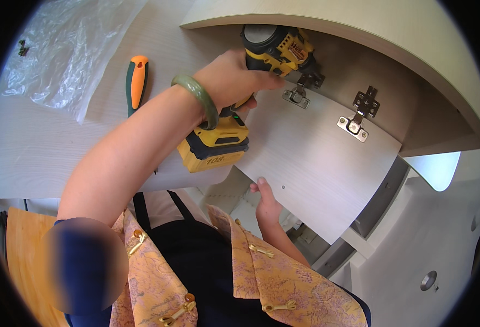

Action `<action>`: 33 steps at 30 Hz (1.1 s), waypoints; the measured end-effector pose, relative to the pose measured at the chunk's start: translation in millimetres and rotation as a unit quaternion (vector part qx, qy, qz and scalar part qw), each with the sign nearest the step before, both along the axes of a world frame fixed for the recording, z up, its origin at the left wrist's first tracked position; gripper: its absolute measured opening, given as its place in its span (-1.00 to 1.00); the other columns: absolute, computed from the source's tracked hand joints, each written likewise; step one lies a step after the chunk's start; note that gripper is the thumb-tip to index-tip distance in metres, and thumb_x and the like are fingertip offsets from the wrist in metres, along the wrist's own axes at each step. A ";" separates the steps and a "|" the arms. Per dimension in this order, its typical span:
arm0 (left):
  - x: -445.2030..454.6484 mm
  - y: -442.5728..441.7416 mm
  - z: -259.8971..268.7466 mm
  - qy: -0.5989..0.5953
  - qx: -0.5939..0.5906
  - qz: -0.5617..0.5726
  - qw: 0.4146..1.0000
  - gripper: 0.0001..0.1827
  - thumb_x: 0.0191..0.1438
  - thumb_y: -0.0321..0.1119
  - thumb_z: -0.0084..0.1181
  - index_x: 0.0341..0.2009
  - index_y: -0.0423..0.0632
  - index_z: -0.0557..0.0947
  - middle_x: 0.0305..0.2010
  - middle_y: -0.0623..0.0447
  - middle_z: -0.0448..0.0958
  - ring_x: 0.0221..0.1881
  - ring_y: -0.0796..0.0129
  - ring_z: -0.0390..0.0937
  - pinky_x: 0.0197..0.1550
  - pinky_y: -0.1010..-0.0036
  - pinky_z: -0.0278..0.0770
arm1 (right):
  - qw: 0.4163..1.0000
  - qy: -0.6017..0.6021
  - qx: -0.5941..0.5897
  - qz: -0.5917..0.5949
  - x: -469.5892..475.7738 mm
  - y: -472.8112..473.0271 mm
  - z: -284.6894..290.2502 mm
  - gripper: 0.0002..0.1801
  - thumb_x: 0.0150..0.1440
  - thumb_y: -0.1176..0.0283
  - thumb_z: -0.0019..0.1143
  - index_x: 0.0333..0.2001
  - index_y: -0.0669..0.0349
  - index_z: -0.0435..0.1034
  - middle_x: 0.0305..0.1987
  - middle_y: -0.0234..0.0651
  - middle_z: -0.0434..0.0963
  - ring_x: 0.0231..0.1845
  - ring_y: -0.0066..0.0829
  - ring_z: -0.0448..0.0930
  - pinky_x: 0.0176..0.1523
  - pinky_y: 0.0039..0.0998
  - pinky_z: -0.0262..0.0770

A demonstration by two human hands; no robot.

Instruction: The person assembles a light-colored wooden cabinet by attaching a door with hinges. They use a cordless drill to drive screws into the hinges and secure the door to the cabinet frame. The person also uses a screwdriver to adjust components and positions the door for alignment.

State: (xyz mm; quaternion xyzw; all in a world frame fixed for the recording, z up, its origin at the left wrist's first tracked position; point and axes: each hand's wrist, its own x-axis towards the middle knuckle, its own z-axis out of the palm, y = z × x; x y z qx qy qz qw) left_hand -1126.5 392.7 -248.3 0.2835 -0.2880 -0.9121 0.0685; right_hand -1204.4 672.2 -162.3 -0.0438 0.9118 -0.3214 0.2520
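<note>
My left hand [234,75], with a green bangle at its wrist, grips a yellow and black cordless drill [291,47]. The drill's nose is at the dark mounting plate [314,80] of a concealed cabinet hinge [296,98]; whether the bit touches a screw is hidden. A second concealed hinge [352,128] is fixed to the same pale wood-grain door panel [317,163], its plate against the cabinet's inner wall [391,96]. At the panel's near edge my right hand [268,206] holds on, thumb up, the other fingers partly hidden.
An orange and green screwdriver [139,83] lies on the pale board [52,147] to the left. Beyond it is a clear plastic bag [70,53] with small screws [23,48] at it. A curved cabinet edge [326,19] overhangs the drill. Lower left stands a brown wooden surface [21,245].
</note>
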 end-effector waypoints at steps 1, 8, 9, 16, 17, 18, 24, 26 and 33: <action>2.4 2.2 1.5 0.004 -0.010 0.006 1.000 -0.67 -0.06 -0.18 0.22 -0.28 -0.15 0.58 -0.52 0.12 0.46 -0.61 0.48 0.38 -0.52 0.55 0.38 | 1.000 0.004 0.000 -0.002 0.5 -1.6 -0.9 -0.78 0.02 0.49 0.16 -0.28 0.40 0.37 -0.38 -0.20 0.48 -0.46 -0.36 0.53 -0.35 -0.41 0.48; 16.0 19.8 19.4 0.031 -0.069 0.064 0.995 -0.64 -0.02 -0.16 0.22 -0.27 -0.20 0.58 -0.52 0.10 0.47 -0.58 0.48 0.39 -0.49 0.55 0.43 | 1.000 -0.005 -0.006 -0.003 -5.0 0.2 -3.7 -0.79 0.02 0.47 0.17 -0.30 0.39 0.39 -0.40 -0.20 0.50 -0.45 -0.39 0.54 -0.35 -0.42 0.49; 15.9 22.0 23.7 0.033 -0.082 0.055 0.995 -0.65 -0.02 -0.16 0.23 -0.27 -0.20 0.58 -0.52 0.10 0.48 -0.58 0.48 0.38 -0.50 0.55 0.42 | 1.000 -0.009 -0.007 -0.004 -5.9 0.4 -4.4 -0.79 0.02 0.47 0.17 -0.30 0.39 0.39 -0.41 -0.21 0.50 -0.45 -0.40 0.54 -0.35 -0.42 0.48; 20.2 16.7 70.8 0.127 -0.131 0.108 0.977 -0.67 -0.03 -0.29 0.23 -0.19 -0.22 0.58 -0.34 0.04 0.58 -0.29 0.41 0.47 -0.10 0.46 0.43 | 0.999 -0.036 0.014 -0.014 -2.8 -0.7 0.4 -0.80 0.03 0.47 0.18 -0.32 0.39 0.40 -0.46 -0.24 0.49 -0.44 -0.43 0.52 -0.34 -0.45 0.47; 20.7 15.2 74.9 0.131 -0.129 0.104 0.977 -0.67 -0.03 -0.29 0.24 -0.19 -0.22 0.58 -0.34 0.04 0.58 -0.29 0.41 0.47 -0.11 0.46 0.43 | 0.999 -0.037 0.008 -0.010 -1.5 -1.1 1.0 -0.80 0.03 0.46 0.18 -0.32 0.39 0.40 -0.45 -0.23 0.49 -0.45 -0.43 0.52 -0.34 -0.45 0.47; 19.6 15.0 77.3 0.134 -0.126 0.100 0.978 -0.66 -0.03 -0.30 0.24 -0.18 -0.22 0.58 -0.34 0.05 0.58 -0.30 0.41 0.47 -0.11 0.46 0.43 | 0.999 -0.040 0.004 -0.008 -1.4 0.0 0.6 -0.80 0.03 0.46 0.18 -0.32 0.39 0.40 -0.45 -0.23 0.50 -0.45 -0.43 0.52 -0.34 -0.45 0.47; 9.6 11.0 81.5 0.115 -0.126 0.089 0.981 -0.64 -0.07 -0.25 0.25 -0.23 -0.25 0.58 -0.44 0.04 0.55 -0.44 0.43 0.46 -0.29 0.51 0.47 | 0.998 -0.051 -0.018 -0.010 -1.0 2.9 -0.4 -0.78 0.04 0.46 0.18 -0.29 0.39 0.40 -0.38 -0.23 0.50 -0.44 -0.43 0.52 -0.34 -0.46 0.47; 5.9 6.9 84.5 0.101 -0.107 0.064 0.987 -0.61 -0.10 -0.22 0.25 -0.25 -0.26 0.58 -0.47 0.03 0.54 -0.51 0.45 0.45 -0.37 0.52 0.48 | 0.998 -0.055 -0.019 -0.014 -1.3 5.4 -2.4 -0.77 0.04 0.45 0.19 -0.28 0.39 0.40 -0.37 -0.23 0.50 -0.43 -0.43 0.52 -0.33 -0.46 0.47; -4.7 2.0 85.8 0.086 -0.082 0.051 0.992 -0.58 -0.13 -0.18 0.25 -0.30 -0.29 0.58 -0.52 0.03 0.52 -0.57 0.46 0.45 -0.45 0.54 0.49 | 0.998 -0.062 -0.008 -0.001 1.4 4.7 1.4 -0.74 0.08 0.38 0.19 -0.27 0.40 0.42 -0.39 -0.31 0.51 -0.42 -0.51 0.51 -0.31 -0.51 0.47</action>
